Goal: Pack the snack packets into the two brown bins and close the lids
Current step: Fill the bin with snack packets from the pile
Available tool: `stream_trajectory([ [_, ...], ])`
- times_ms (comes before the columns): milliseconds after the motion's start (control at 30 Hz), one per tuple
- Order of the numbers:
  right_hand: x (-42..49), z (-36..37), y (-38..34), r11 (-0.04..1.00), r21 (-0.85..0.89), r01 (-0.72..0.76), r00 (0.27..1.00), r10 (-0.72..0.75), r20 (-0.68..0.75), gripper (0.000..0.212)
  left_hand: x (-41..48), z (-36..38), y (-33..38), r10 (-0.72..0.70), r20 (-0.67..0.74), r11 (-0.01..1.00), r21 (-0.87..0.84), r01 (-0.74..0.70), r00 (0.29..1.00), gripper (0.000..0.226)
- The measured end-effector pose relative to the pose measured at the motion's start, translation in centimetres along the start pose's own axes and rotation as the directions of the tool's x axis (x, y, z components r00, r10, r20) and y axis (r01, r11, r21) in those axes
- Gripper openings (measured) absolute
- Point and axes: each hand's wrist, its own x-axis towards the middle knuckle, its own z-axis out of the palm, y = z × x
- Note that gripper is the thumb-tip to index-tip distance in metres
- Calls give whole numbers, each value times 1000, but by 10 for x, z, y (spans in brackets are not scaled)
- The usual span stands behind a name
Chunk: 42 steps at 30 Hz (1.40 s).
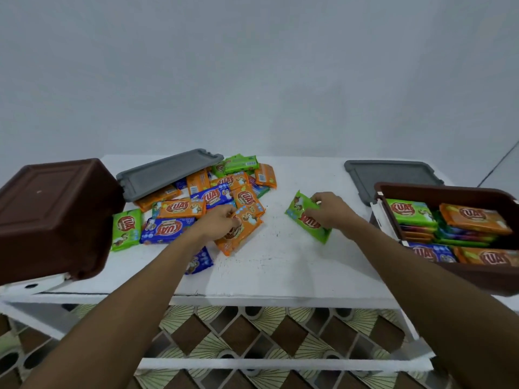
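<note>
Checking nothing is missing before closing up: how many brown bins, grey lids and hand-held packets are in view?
Brown bins: 2, left brown bin tipped over, right brown bin partly filled.
Grey lids: 2, left grey lid and right grey lid, both off.
Held packets: 2, orange packet in left hand, green packet in right hand.
Total: 6

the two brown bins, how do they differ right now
The left bin is tipped over, its base facing the camera, while the right bin sits upright and open. The right bin holds stacked packets; none show in the left bin. The left bin's grey lid leans on the loose packets, while the right bin's grey lid lies flat behind it. Both are brown with lids off.
</note>
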Motion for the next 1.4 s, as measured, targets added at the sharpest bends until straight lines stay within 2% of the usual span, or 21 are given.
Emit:
stream_trajectory([
  [67, -8, -25, -6, 992, 122, 18, 999, -22, 25, 9, 0, 1, 16, 65, 23, 998, -23, -64, 998, 25],
  [200, -30, -84, 0, 974, 208, 87, 993, -102, 62, 11, -4, 14, 62, 203, 39, 979, -25, -202, 978, 39],
  [267, -42, -111, 18, 963, 247, 110, 989, -132, 71, 17, -6, 26, 93, 279, 41, 960, 19, -280, 959, 37],
  [400, -69, -162, 74, 926, 363, 104, 989, -135, 61, 8, -9, 66, 157, 392, 79, 915, 75, -398, 917, 32],
  [467, -80, -190, 105, 943, 317, 104, 992, -120, 34, 11, -11, 91, 188, 414, 91, 903, 86, -421, 906, 28],
  [567, -88, -226, 150, 982, 119, 144, 988, -150, 40, 13, -12, 133, 228, 458, 135, 878, 89, -471, 879, 25],
  [633, -91, -243, 177, 985, -17, 170, 980, -167, 106, 14, -11, 161, 248, 486, 196, 851, 115, -512, 852, 24],
  [733, -91, -256, 211, 975, -101, 195, 958, -168, 233, 16, -8, 203, 267, 507, 305, 789, 212, -576, 806, 18],
  [800, -90, -255, 225, 961, -167, 218, 937, -159, 312, 24, -5, 227, 271, 502, 361, 753, 265, -603, 786, 23],
  [900, -87, -247, 232, 914, -271, 301, 911, -192, 365, 34, 0, 248, 267, 462, 401, 701, 382, -602, 791, 29],
  [1033, -84, -243, 238, 880, -311, 359, 898, -236, 370, 41, 2, 254, 262, 416, 394, 605, 554, -572, 820, 21],
  [1200, -82, -237, 245, 852, -324, 411, 881, -281, 380, 40, -1, 258, 261, 341, 381, 529, 678, -511, 859, 34],
  [1300, -84, -234, 248, 852, -305, 426, 888, -328, 322, 35, -3, 260, 261, 329, 359, 479, 734, -482, 873, 36],
  [1400, -85, -229, 254, 847, -297, 440, 891, -372, 259, 32, -7, 263, 258, 374, 276, 379, 826, -417, 886, 41],
])
